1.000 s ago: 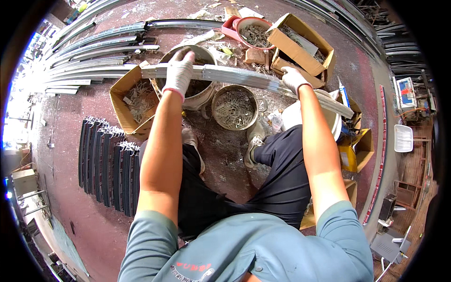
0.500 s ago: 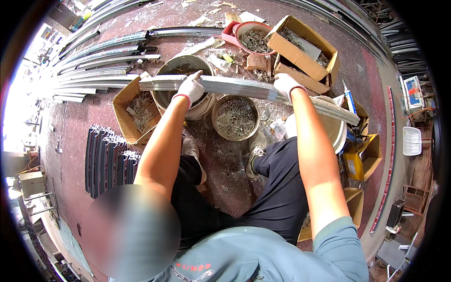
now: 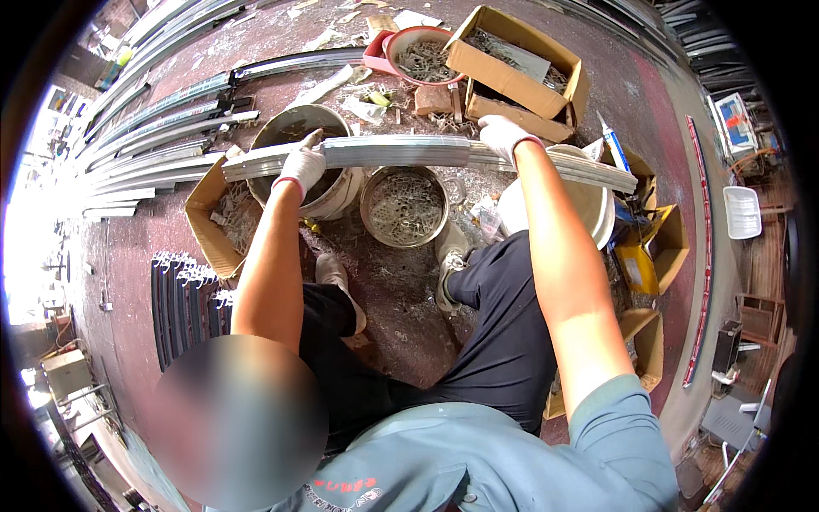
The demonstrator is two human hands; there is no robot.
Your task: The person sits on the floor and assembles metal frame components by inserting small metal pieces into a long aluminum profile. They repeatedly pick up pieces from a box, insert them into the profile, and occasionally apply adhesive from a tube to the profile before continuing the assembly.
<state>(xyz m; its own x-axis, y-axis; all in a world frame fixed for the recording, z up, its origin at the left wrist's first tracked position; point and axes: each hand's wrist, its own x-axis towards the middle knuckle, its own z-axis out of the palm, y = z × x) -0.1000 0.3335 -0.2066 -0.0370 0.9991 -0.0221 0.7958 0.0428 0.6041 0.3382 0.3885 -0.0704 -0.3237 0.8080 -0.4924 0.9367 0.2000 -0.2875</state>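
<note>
Aluminium rail (image 3: 401, 152) lies level above the steel pail (image 3: 404, 205), my left hand (image 3: 303, 166) and right hand (image 3: 503, 135) each closed around it; I'd hold both ends even.

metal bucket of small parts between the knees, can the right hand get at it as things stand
Probably not right away: the right hand is gripping the long metal strip, which lies across above the metal bucket. The bucket's top is open, though.

Two gloved hands, left (image 3: 303, 166) and right (image 3: 502, 135), at twelve o'clock. Three round buckets (image 3: 404, 205) there; one red bowl (image 3: 424, 53). Two cardboard boxes (image 3: 512, 72) hold metal parts.
</note>
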